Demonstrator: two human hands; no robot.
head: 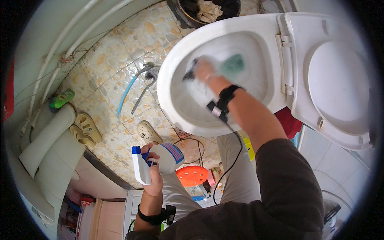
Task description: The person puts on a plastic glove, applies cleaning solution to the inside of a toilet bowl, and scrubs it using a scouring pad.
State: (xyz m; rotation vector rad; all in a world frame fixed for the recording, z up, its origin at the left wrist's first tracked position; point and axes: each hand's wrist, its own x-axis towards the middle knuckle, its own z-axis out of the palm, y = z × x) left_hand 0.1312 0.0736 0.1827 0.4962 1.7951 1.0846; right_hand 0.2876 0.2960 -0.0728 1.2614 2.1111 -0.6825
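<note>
My left hand (153, 171) is wrapped around the neck and trigger of a white spray bottle (170, 157) with a blue nozzle, held over the floor between my legs and the toilet. Inside the bowl of the white toilet (168, 99), my right hand (204, 69) is blurred and closed around a dark object (189, 75), too blurred to name. Beside that hand, green-tinted water (233, 63) stands in the bowl's outlet, with whitish foam about it. The toilet lid (339, 87) and seat are raised. Both wrists wear black straps with small devices.
Two brushes, one with a blue handle (127, 93), lie on the pebble-patterned floor (108, 72) left of the toilet. A black bin (231, 7) stands beyond it. Beige sandals (88, 127), a green bottle (63, 98) and an orange stool (192, 176) are around. A black cable hangs from my right wrist.
</note>
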